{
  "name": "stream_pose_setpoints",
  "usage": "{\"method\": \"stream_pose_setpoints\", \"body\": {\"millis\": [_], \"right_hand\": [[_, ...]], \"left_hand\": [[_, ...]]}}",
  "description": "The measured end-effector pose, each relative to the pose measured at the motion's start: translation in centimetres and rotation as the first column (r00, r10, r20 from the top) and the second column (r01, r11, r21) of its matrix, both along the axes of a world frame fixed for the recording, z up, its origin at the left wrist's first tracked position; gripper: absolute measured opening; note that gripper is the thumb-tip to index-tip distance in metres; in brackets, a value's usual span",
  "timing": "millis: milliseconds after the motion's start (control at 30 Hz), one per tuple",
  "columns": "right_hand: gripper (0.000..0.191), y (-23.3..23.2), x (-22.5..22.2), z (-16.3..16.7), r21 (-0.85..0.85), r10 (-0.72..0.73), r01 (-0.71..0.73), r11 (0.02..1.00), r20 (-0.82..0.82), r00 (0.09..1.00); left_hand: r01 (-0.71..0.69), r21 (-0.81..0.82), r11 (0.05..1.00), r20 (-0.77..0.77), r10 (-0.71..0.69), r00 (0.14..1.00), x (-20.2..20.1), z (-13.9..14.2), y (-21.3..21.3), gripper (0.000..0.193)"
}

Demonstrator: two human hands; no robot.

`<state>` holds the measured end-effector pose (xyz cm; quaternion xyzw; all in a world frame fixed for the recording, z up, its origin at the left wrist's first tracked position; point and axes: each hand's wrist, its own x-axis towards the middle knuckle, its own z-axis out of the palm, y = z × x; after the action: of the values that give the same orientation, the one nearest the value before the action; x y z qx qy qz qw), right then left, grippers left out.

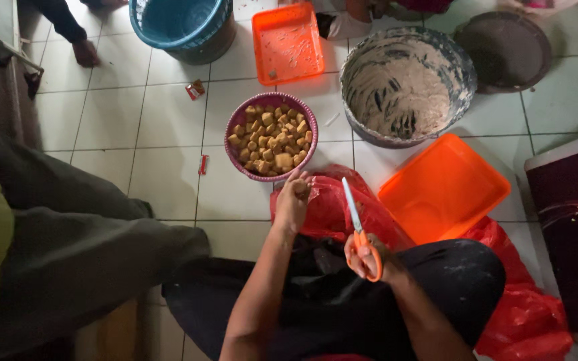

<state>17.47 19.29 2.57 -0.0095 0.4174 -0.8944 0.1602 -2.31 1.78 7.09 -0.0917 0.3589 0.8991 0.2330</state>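
Observation:
My left hand is closed around a small brown piece of fried tofu, just below the purple basket filled with several golden tofu cubes. My right hand grips orange-handled scissors, blades pointing up and away, over a red plastic bag on my lap. A large grey bowl smeared with pale paste sits beyond the scissors.
An orange tray lies to the right, another orange tray at the top. A blue bucket, a dark round pan, another person's leg at left, and a foot at top left.

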Motion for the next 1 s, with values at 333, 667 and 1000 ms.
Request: {"method": "stream_pose_setpoints", "body": {"millis": [333,667,1000], "right_hand": [[0.086,-1.3,-0.3,6.3,0.059,0.308,-0.303,0.951,-0.084,0.948],[0.096,-1.7,-0.7,8.1,0.131,0.382,-0.368,0.921,-0.107,0.918],[0.088,-1.4,-0.3,7.1,0.087,0.345,-0.339,0.937,-0.070,0.936]], "left_hand": [[0.115,0.036,0.993,-0.105,-0.111,0.988,3.9,4.5,-1.4,0.048],[0.087,-0.075,0.993,-0.198,-0.101,0.975,4.5,4.9,-2.1,0.039],[0.101,-0.022,0.995,-0.154,-0.103,0.983,7.1,4.7,-1.0,0.036]]}}
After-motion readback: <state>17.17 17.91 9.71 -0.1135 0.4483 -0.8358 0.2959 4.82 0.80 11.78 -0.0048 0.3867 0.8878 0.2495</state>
